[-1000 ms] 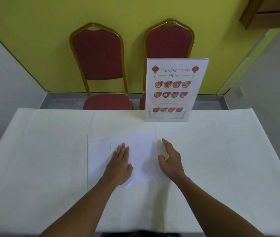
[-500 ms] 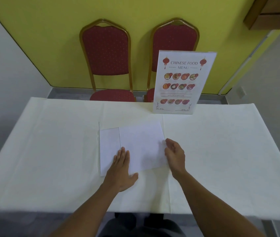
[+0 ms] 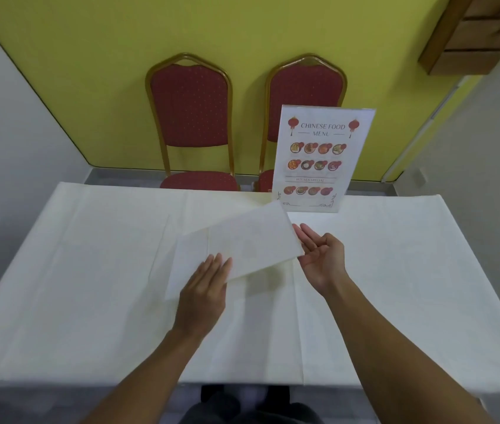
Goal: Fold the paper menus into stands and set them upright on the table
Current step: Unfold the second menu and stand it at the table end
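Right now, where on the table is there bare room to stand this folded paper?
Bare cloth lies left of the paper, out to the table's left edge, and right of the right hand. It is crowded at the far middle, around the standing menu.

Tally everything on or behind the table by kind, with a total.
Upright printed menu stand: 1
Folded white paper being lifted, left hand on its near edge, right hand at its right edge: 1
Red chairs, one left, one right: 2
Table with white cloth: 1
Total: 5
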`<state>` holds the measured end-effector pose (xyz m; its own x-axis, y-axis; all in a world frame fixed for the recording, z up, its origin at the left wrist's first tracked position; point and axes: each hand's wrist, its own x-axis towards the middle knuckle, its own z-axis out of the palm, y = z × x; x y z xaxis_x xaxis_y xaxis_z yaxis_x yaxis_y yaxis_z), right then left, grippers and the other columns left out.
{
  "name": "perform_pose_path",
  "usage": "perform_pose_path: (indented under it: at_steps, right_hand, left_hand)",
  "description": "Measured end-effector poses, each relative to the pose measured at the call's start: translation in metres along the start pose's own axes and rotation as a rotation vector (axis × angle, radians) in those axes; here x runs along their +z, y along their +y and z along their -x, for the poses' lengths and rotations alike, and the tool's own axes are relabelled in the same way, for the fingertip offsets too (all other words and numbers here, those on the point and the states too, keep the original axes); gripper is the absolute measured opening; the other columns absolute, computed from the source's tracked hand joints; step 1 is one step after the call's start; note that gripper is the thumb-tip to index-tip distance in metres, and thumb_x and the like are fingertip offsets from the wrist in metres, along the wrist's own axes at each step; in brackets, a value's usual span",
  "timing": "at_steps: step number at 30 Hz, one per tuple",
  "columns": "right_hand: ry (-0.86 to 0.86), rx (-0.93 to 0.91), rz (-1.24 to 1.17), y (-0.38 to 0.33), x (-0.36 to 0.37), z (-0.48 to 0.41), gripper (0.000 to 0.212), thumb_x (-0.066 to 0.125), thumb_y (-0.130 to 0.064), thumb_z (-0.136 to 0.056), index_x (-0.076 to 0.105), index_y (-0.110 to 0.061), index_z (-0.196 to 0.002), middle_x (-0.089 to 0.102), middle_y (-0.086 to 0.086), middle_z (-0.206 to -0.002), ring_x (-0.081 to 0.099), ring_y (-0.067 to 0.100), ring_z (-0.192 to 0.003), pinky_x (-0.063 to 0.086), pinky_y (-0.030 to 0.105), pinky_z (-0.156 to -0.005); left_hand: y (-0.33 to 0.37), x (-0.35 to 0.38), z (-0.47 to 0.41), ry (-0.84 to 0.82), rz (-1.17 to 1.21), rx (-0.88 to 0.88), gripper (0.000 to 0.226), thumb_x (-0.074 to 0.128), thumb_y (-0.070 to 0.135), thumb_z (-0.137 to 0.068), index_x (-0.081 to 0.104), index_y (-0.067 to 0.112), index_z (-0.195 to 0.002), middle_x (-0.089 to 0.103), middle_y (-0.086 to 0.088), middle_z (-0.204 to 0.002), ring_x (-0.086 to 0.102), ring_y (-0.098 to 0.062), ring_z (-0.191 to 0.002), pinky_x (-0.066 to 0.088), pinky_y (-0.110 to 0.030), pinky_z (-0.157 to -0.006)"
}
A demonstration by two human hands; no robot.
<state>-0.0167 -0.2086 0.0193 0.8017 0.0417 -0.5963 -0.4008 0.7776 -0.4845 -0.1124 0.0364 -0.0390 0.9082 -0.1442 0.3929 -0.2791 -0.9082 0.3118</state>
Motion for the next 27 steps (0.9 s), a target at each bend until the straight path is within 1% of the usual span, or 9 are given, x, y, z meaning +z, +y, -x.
perform_pose_path:
  at_steps: [3, 5, 9, 13, 16, 18, 22, 24, 27]
  right_hand:
    - [-0.043, -0.001, 0.053, 0.002, 0.013, -0.004, 0.044, 0.032, -0.011, -0.094, 0.057, 0.007, -0.126, 0.074, 0.018, -0.103, 0.072, 0.031, -0.094, 0.056, 0.038, -0.087]
    - [-0.068, 0.000, 0.185, 0.006, 0.023, -0.010, 0.038, 0.037, -0.008, -0.096, 0.056, 0.006, -0.126, 0.072, 0.020, -0.108, 0.071, 0.034, -0.099, 0.054, 0.041, -0.093]
    - [-0.084, -0.059, 0.593, 0.019, 0.047, -0.022, 0.038, 0.051, -0.009, -0.096, 0.053, 0.000, -0.134, 0.067, 0.016, -0.121, 0.069, 0.029, -0.107, 0.052, 0.040, -0.098]
    - [-0.190, -0.189, 0.913, 0.033, 0.076, -0.018, 0.034, 0.052, -0.008, -0.091, 0.066, -0.017, -0.121, 0.070, 0.000, -0.115, 0.063, 0.018, -0.106, 0.051, 0.033, -0.097]
    - [-0.221, -0.249, 0.892, 0.040, 0.094, -0.014, 0.040, 0.050, -0.010, -0.077, 0.066, -0.015, -0.113, 0.073, -0.003, -0.111, 0.064, 0.023, -0.111, 0.051, 0.042, -0.100]
    - [-0.194, -0.283, 0.852, 0.039, 0.100, -0.017, 0.041, 0.049, -0.008, -0.074, 0.065, -0.012, -0.112, 0.074, -0.001, -0.110, 0.065, 0.023, -0.109, 0.051, 0.045, -0.100]
    - [-0.153, -0.370, 0.875, 0.037, 0.103, -0.031, 0.039, 0.045, -0.003, -0.082, 0.070, -0.021, -0.107, 0.073, -0.004, -0.110, 0.064, 0.026, -0.111, 0.051, 0.050, -0.099]
    - [-0.138, -0.416, 0.881, 0.036, 0.108, -0.037, 0.042, 0.044, -0.004, -0.086, 0.072, -0.028, -0.106, 0.074, -0.008, -0.110, 0.065, 0.022, -0.109, 0.053, 0.044, -0.096]
    - [-0.108, -0.515, 0.870, 0.033, 0.119, -0.044, 0.040, 0.044, -0.004, -0.095, 0.072, -0.026, -0.113, 0.074, -0.013, -0.100, 0.065, 0.001, -0.087, 0.053, 0.024, -0.074]
  left_hand:
    - [-0.011, -0.025, -0.025, 0.144, -0.022, 0.068, 0.028, 0.061, 0.004, -0.093, 0.075, 0.004, -0.117, 0.074, -0.012, -0.117, 0.072, -0.027, -0.107, 0.060, -0.042, -0.085]
    - [-0.019, -0.046, -0.043, 0.197, 0.003, 0.077, 0.023, 0.063, 0.007, -0.094, 0.076, 0.003, -0.113, 0.076, -0.011, -0.111, 0.075, -0.027, -0.098, 0.062, -0.040, -0.080]
    - [-0.032, -0.083, -0.077, 0.215, 0.206, -0.129, 0.028, 0.056, 0.017, -0.100, 0.068, 0.002, -0.120, 0.076, -0.010, -0.105, 0.076, -0.028, -0.087, 0.062, -0.033, -0.071]
    - [-0.034, -0.095, -0.095, 0.268, 0.516, -0.364, 0.025, 0.055, 0.019, -0.102, 0.063, 0.005, -0.121, 0.070, 0.004, -0.099, 0.070, 0.009, -0.081, 0.054, -0.011, -0.064]
    - [-0.034, -0.090, -0.103, 0.304, 0.606, -0.431, 0.027, 0.054, 0.018, -0.102, 0.061, 0.003, -0.124, 0.069, 0.004, -0.104, 0.063, 0.021, -0.085, 0.049, -0.004, -0.067]
    - [-0.040, -0.084, -0.108, 0.289, 0.602, -0.441, 0.030, 0.050, 0.021, -0.104, 0.059, 0.008, -0.130, 0.069, 0.006, -0.112, 0.064, 0.017, -0.093, 0.052, -0.009, -0.074]
    - [-0.063, -0.072, -0.127, 0.198, 0.512, -0.533, 0.042, 0.043, 0.027, -0.103, 0.049, 0.016, -0.143, 0.063, -0.002, -0.133, 0.060, -0.018, -0.119, 0.052, -0.037, -0.096]
    - [-0.070, -0.068, -0.140, 0.106, 0.528, -0.636, 0.053, 0.042, 0.023, -0.098, 0.039, 0.019, -0.151, 0.061, -0.002, -0.138, 0.057, -0.024, -0.122, 0.049, -0.039, -0.099]
    - [-0.076, -0.060, -0.158, 0.014, 0.564, -0.722, 0.059, 0.043, 0.019, -0.096, 0.033, 0.018, -0.154, 0.060, -0.002, -0.139, 0.057, -0.027, -0.122, 0.046, -0.034, -0.094]
